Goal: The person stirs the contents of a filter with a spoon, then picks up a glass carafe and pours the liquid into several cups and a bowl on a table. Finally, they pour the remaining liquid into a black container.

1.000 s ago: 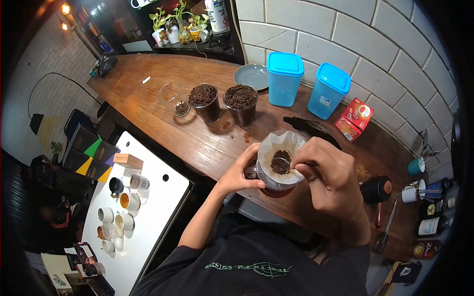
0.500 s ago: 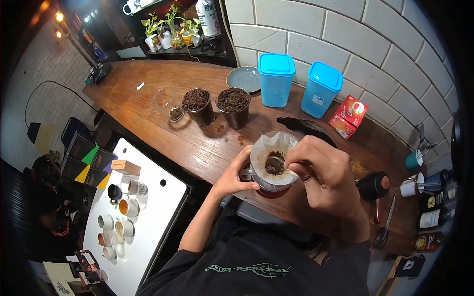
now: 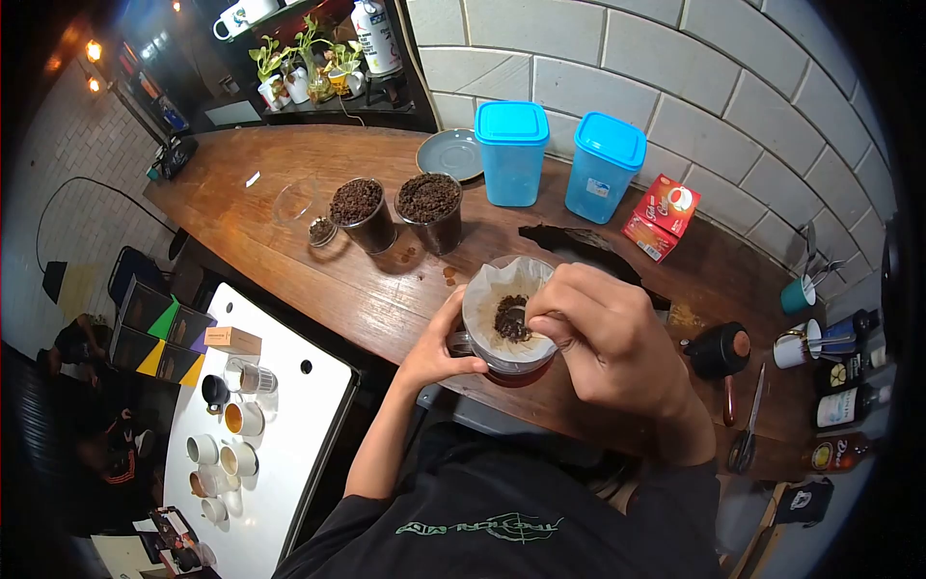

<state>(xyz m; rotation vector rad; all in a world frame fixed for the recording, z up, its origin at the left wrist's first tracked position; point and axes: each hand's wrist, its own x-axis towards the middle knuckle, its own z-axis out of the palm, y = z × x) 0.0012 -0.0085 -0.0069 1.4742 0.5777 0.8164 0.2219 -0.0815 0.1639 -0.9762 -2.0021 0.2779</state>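
Observation:
A white paper filter (image 3: 485, 301) lines the clear coffee dripper (image 3: 503, 366) in front of me. Dark wet coffee grounds (image 3: 511, 320) lie at its bottom, and their brown stain runs up the paper. Below the dripper, a vessel with dark red liquid (image 3: 521, 378) partly shows. My left hand (image 3: 439, 349) is closed around the dripper's left side, by its handle. Over the filter's right rim, my right hand (image 3: 603, 333) pinches what looks like a small spoon, whose tip reaches the grounds; my fingers hide most of it.
Two cups of dark granules (image 3: 429, 203), a small jar (image 3: 322, 231), a grey plate (image 3: 450, 155), blue-lidded containers (image 3: 512, 159) and a red box (image 3: 662, 217) stand behind. Rightward are a black pot (image 3: 719, 351), scissors (image 3: 743, 449) and bottles (image 3: 837, 408). Several cups stand on the white table (image 3: 299, 415).
My view has shifted, so most things sit further left in it. Inside the filter, the grounds look more broken up and less of the spoon shows. Both hands keep their holds.

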